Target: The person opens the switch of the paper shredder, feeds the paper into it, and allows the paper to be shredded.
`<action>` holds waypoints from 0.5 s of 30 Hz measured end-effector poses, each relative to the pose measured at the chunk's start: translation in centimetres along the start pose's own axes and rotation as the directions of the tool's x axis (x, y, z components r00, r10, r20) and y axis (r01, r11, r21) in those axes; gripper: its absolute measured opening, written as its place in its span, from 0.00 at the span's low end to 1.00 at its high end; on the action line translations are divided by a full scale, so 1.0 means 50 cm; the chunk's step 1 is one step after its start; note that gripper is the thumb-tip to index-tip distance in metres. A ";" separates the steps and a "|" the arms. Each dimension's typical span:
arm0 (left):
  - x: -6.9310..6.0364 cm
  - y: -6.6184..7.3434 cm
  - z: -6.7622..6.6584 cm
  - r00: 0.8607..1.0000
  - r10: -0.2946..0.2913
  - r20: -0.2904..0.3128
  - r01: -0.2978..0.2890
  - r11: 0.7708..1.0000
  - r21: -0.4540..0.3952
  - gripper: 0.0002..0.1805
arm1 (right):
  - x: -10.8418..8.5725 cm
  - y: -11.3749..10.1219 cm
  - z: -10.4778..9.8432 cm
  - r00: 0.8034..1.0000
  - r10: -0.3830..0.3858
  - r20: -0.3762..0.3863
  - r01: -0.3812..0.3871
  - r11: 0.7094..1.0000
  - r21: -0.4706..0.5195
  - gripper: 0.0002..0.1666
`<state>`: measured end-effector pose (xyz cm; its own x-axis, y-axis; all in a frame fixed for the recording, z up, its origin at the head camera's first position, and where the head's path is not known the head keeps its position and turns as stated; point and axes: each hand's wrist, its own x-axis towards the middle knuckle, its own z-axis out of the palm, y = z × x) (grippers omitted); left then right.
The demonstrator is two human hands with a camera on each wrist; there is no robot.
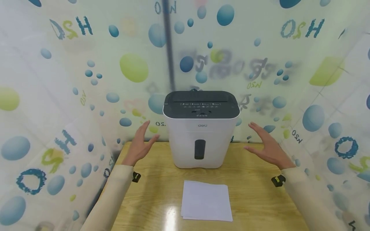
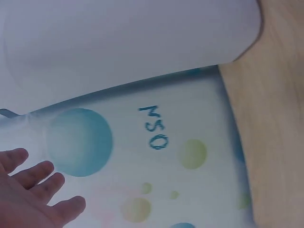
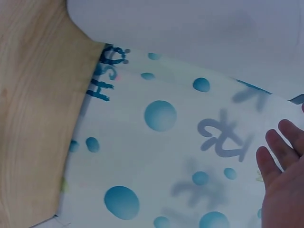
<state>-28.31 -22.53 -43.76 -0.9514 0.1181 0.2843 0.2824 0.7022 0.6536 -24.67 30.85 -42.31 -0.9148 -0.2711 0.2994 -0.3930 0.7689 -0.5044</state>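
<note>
A white paper shredder (image 1: 185,144) with a dark grey top stands upright near the table's back edge. My left hand (image 1: 140,146) hovers to its left, fingers extended and thumb apart, touching nothing. On the other side my right hand (image 1: 268,146) is held in the air, also with straight fingers and nothing in it. Both wrist views show a gap between the hand and the shredder's white side (image 2: 133,42). Nearer to me than the shredder, white paper sheets (image 1: 206,201) lie in a small stack on the table.
The wooden table (image 1: 150,192) has its back edge just behind the shredder. Curtains (image 1: 110,80) printed with bubbles and letters hang close at the back, left and right. A dark band (image 1: 168,45) runs down the back curtain. Black devices sit on both wrists.
</note>
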 end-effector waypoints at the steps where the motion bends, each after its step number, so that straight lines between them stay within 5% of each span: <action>1: 0.003 0.009 -0.007 1.000 0.002 -0.002 -0.002 1.000 -0.002 0.47 | 0.001 -0.005 -0.006 1.000 0.008 0.001 -0.008 1.000 0.004 0.55; 15: 0.038 0.128 -0.071 0.991 0.120 -0.065 -0.120 0.993 0.009 0.42 | 0.027 -0.044 -0.060 0.999 -0.022 -0.034 0.023 1.000 0.015 0.51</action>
<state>-27.85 -20.30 -36.52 -0.9007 0.1558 0.4056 0.3933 0.6892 0.6086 -24.76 30.52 -38.38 -0.9021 -0.2681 0.3382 -0.4151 0.7538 -0.5094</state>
